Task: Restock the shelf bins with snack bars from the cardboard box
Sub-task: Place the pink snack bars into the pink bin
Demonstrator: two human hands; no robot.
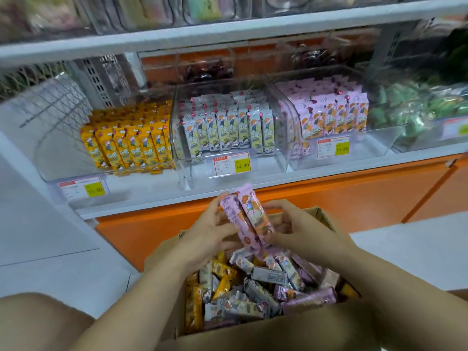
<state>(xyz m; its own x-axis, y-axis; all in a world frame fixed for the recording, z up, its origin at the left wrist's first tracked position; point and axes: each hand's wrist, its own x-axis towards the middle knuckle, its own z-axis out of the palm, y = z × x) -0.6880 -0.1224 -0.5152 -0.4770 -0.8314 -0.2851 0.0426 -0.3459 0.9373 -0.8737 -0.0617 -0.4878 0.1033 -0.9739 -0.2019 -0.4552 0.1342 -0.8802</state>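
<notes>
- Cardboard box [253, 333] sat nearest, flaps open, up against the orange base panel [329, 198]. Near wall filled the bottom of the view.
- Shelf [152, 196]: white board above the orange base, carrying three clear bins side by side. Upper shelf [228, 34] above it was blurred, contents unreadable.
- Left bin [63, 153] held upright yellow bars [126, 145] packed to its right side.
- Middle bin [182, 158] held upright pale grey-green bars [228, 130] in rows.
- Right bin [367, 148] held upright pink bars [334, 115], same colour as the ones in hand.
- Each bin's clear front wall stood between its bars and the aisle.
- Green packets [417, 105] lay right of the bins; dark packets [210, 72] sat behind them.
- Bare knee [38, 323] showed at lower left, beside the box.
- Loose bars [253, 287] in the box: mixed pile of yellow, grey and pink, lying at all angles.
- Left hand [210, 231] and right hand [298, 229] were over the box's far end, forearms crossing over the pile.
- Both hands had fingers curled round the pink snack bars [250, 219], left on the upper part, right on the lower end.
- Held bundle was tilted, at least two bars, tops leaning left. It hid part of the box's far wall. Exact count couldn't be told.
- Price tags [231, 164] hung on the bin fronts, each with a yellow patch.
</notes>
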